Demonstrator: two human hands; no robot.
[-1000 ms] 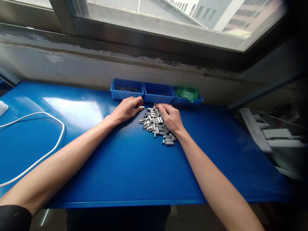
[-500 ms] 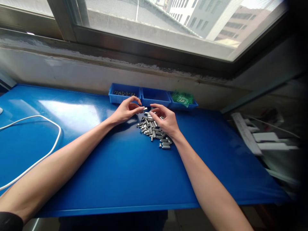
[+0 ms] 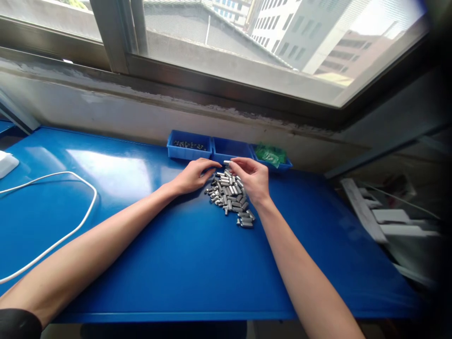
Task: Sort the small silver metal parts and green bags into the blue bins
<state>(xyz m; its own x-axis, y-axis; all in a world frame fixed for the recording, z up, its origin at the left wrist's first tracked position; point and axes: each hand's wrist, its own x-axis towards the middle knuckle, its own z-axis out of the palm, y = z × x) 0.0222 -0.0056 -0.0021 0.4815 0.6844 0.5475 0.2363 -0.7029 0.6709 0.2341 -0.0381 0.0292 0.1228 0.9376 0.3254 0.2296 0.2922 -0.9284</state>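
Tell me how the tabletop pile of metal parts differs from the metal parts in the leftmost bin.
The pile lies loose on the blue tabletop; the binned parts sit inside the leftmost bin. The pile shows bright, elongated pieces; the binned parts look smaller and darker. Both are many small metallic pieces.

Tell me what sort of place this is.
Probably a workshop or small factory room: a blue table by a window, a heap of small metal parts on it, and three blue bins lined up behind.
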